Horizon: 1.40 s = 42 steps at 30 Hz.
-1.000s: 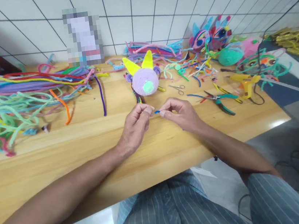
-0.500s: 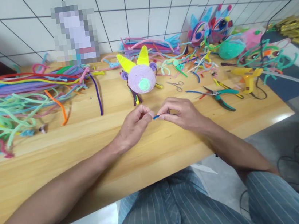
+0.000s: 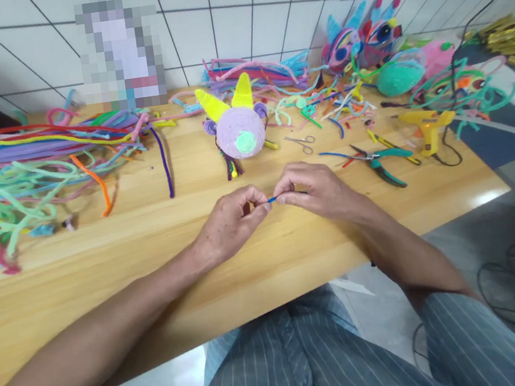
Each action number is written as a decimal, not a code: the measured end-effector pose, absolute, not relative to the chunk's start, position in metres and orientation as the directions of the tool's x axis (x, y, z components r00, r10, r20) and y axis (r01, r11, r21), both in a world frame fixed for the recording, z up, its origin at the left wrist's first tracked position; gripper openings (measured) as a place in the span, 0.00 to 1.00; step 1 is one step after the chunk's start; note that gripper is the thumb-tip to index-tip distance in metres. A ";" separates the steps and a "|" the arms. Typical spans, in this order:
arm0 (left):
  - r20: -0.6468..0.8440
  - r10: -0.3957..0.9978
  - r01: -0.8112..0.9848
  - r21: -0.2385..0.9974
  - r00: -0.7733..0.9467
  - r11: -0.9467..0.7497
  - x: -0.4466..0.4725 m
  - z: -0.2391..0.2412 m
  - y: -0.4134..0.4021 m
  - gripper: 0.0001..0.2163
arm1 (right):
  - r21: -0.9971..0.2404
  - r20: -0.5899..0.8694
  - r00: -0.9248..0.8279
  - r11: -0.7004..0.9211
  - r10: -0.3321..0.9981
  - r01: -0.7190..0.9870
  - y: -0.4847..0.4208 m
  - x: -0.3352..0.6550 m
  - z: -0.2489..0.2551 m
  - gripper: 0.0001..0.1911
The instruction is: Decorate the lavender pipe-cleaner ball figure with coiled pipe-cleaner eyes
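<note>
My left hand (image 3: 233, 221) and my right hand (image 3: 314, 189) meet over the wooden table (image 3: 152, 257), both pinching a short blue pipe-cleaner piece (image 3: 271, 199) between thumb and fingertips. Only a small bit of blue shows between the fingers. Just beyond the hands stands a purple wound ball figure (image 3: 240, 132) with two yellow horns and a green nose.
A big heap of coloured pipe cleaners (image 3: 22, 173) covers the left of the table. Small scissors (image 3: 302, 141), teal-handled pliers (image 3: 379, 161) and a yellow glue gun (image 3: 426, 126) lie to the right. Finished fuzzy figures (image 3: 370, 39) stand at the back right by the tiled wall.
Both hands have stayed pinched on the blue piece and drawn slightly closer together; less of the blue shows. The view has dipped a little.
</note>
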<state>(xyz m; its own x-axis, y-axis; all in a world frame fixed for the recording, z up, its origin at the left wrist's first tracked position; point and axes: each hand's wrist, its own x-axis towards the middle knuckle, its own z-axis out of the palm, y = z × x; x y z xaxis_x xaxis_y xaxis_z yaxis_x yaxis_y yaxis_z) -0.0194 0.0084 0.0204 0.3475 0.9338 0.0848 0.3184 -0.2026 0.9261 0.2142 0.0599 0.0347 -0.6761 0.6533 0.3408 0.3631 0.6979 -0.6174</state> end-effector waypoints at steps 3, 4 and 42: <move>0.086 0.941 0.303 0.934 0.327 -0.190 -0.018 0.017 0.007 0.07 | -0.636 0.332 -0.673 0.683 0.661 0.358 0.059 0.212 0.035 0.04; 0.087 0.949 0.284 0.942 0.303 -0.177 -0.017 0.017 0.007 0.07 | -0.658 0.326 -0.659 0.663 0.678 0.357 0.058 0.211 0.035 0.04; 0.379 0.912 0.343 0.844 0.159 -0.411 -0.018 0.021 0.007 0.08 | -0.957 0.111 -0.380 0.202 0.918 0.208 0.038 0.181 0.023 0.12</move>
<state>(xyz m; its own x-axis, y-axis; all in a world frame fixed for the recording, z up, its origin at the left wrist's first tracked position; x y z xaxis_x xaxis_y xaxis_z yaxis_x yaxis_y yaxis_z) -0.0177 0.0075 0.0208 0.1591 0.9116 0.3792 0.3435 -0.4112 0.8444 0.1809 0.0382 0.0232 -0.3803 0.9182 0.1112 0.2078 0.2020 -0.9571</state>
